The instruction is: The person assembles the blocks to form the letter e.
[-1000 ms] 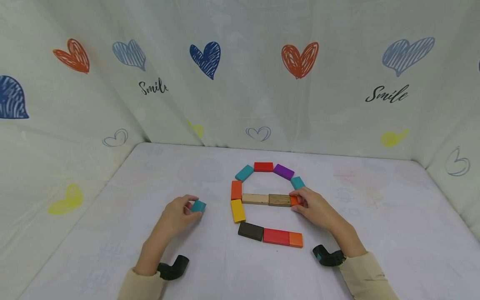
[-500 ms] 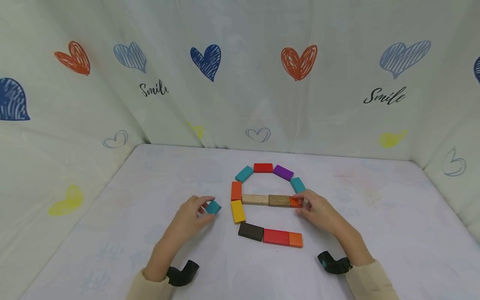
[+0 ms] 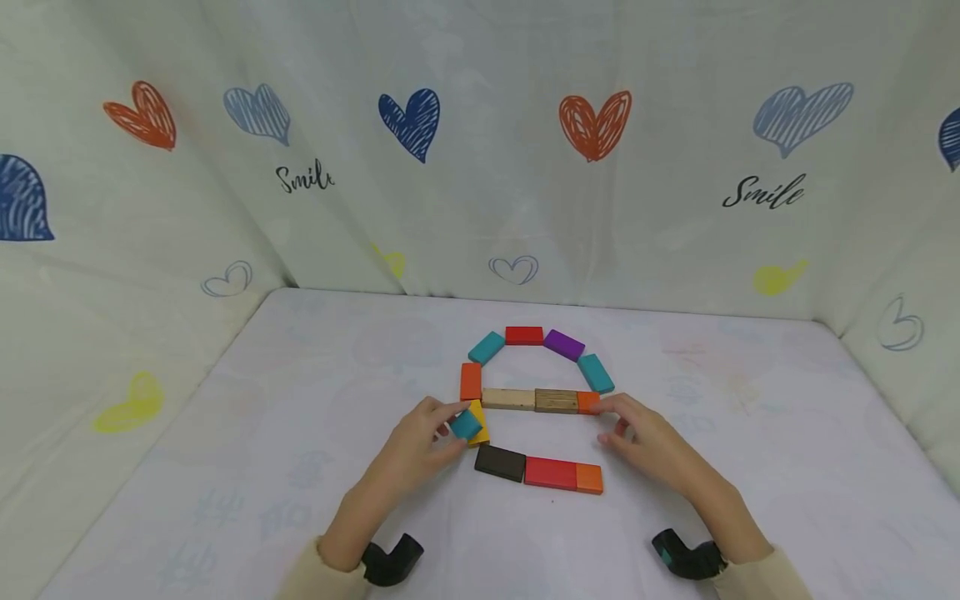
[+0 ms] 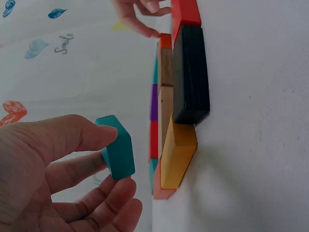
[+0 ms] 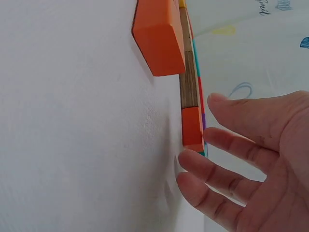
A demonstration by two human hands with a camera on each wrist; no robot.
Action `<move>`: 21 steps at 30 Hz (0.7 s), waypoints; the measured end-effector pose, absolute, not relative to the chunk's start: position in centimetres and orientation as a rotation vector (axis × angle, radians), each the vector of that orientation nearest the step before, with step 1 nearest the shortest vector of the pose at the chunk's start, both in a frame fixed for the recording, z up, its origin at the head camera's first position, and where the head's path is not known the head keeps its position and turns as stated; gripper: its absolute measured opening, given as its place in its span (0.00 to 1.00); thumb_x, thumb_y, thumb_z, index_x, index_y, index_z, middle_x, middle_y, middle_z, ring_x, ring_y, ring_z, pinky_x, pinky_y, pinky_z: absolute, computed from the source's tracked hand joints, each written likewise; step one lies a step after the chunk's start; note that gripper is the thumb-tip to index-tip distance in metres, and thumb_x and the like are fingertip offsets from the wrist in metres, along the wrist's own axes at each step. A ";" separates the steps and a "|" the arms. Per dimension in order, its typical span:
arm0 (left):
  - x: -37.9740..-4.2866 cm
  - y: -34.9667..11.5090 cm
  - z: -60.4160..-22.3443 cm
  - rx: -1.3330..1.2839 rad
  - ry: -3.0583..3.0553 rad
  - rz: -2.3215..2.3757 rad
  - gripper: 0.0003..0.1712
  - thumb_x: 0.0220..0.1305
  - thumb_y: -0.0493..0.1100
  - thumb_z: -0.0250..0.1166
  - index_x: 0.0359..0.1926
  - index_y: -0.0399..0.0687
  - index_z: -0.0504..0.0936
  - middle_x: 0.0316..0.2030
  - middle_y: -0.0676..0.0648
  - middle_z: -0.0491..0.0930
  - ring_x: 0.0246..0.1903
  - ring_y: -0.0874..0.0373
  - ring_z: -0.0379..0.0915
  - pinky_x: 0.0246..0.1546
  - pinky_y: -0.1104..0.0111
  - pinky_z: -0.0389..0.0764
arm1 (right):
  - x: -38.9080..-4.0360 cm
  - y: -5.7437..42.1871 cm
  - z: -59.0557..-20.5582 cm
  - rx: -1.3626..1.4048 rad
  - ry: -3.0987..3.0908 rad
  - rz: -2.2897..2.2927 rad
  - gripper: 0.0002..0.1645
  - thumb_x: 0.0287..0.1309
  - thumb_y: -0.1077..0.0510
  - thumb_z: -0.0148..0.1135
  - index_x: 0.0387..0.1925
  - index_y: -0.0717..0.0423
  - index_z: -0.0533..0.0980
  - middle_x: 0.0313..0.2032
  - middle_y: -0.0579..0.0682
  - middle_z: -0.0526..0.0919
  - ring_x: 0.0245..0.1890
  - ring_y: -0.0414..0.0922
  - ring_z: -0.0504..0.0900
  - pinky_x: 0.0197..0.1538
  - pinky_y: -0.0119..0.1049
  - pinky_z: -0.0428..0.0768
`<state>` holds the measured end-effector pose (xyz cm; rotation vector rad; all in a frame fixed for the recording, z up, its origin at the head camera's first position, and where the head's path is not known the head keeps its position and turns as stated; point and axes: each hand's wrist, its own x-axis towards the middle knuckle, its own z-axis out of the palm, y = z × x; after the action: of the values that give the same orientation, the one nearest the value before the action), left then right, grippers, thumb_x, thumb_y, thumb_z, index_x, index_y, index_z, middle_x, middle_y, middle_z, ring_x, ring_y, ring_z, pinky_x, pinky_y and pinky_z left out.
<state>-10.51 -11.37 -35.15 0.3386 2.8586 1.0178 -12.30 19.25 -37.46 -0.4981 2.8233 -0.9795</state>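
Observation:
My left hand point(image 3: 415, 439) pinches a small teal block point(image 4: 121, 151) between thumb and fingers, raised off the table. In the head view the block overlaps the yellow block point(image 3: 481, 429). My right hand point(image 3: 647, 433) holds nothing, its fingers loosely bent and spread. One fingertip is right at the end of a small orange block point(image 3: 588, 402), which closes a row with a dark-grained wooden block point(image 3: 556, 401) and a pale wooden block point(image 3: 508, 399). Just right of that row's end lies a second teal block point(image 3: 596, 372), angled.
Red point(image 3: 524, 336), purple point(image 3: 563, 344) and teal point(image 3: 486, 347) blocks arch along the back, down to an orange-red block point(image 3: 470, 381). Nearer the front, a black block point(image 3: 500, 463), a red block point(image 3: 551, 472) and an orange block point(image 3: 589, 478) form a row on the white table point(image 3: 337, 350).
My left hand has carried the teal block rightward, over to the yellow block. My right hand has let go of the small orange block and drawn slightly right and back.

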 end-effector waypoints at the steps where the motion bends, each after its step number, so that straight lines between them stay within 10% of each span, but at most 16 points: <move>1: -10.5 -11.2 -35.2 0.359 2.857 1.023 0.26 0.54 0.37 0.67 0.56 0.44 0.76 0.38 0.46 0.73 0.35 0.59 0.69 0.33 0.73 0.75 | -12.2 19.2 -37.5 -0.503 2.821 -0.984 0.21 0.54 0.61 0.64 0.51 0.56 0.73 0.47 0.52 0.77 0.35 0.39 0.73 0.34 0.25 0.76; 21: -10.4 -5.9 -36.1 0.573 2.718 0.939 0.28 0.56 0.44 0.66 0.59 0.51 0.74 0.42 0.49 0.71 0.37 0.63 0.68 0.34 0.80 0.75 | -11.6 20.4 -36.3 -0.475 2.858 -0.993 0.19 0.55 0.59 0.63 0.49 0.58 0.75 0.42 0.50 0.81 0.39 0.42 0.75 0.36 0.26 0.75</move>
<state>-10.39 -5.92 -36.07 0.5733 2.7178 0.9389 -11.57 20.40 -36.28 -0.4752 2.8580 -0.9933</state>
